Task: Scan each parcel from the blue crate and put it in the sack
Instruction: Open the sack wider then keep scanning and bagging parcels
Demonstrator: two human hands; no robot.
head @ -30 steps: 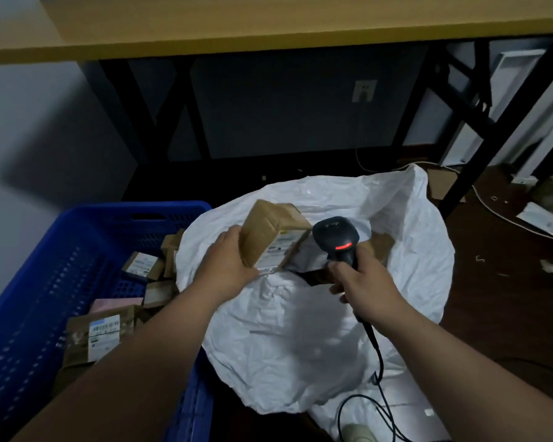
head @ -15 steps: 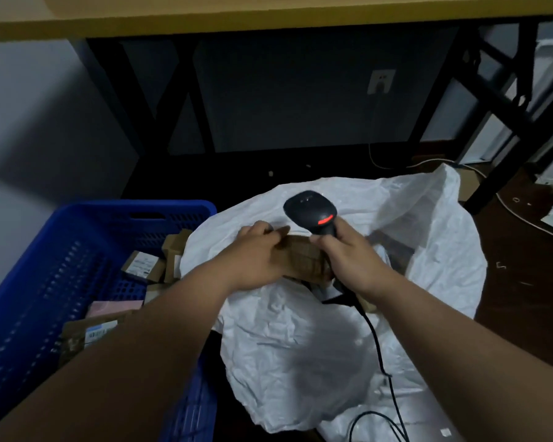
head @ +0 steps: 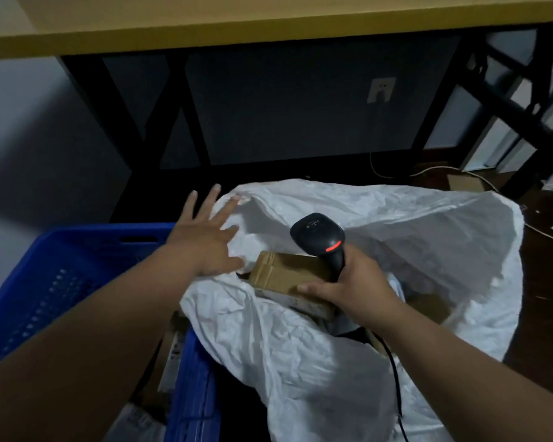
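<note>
Your right hand [head: 358, 282] is wrapped round the scanner [head: 321, 240], thumb pressing the parcel [head: 284, 272] that sits in the sack [head: 428, 250] mouth. Left hand [head: 205, 240] is splayed, holding nothing, by the sack's rim. Box looks stiff and light, so pinch its edges.

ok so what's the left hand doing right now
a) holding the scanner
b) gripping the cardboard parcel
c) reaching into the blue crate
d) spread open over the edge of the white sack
d: the left hand has its fingers spread straight over the white sack rim and holds nothing, while the right hand grips the scanner against the cardboard parcel.
</note>
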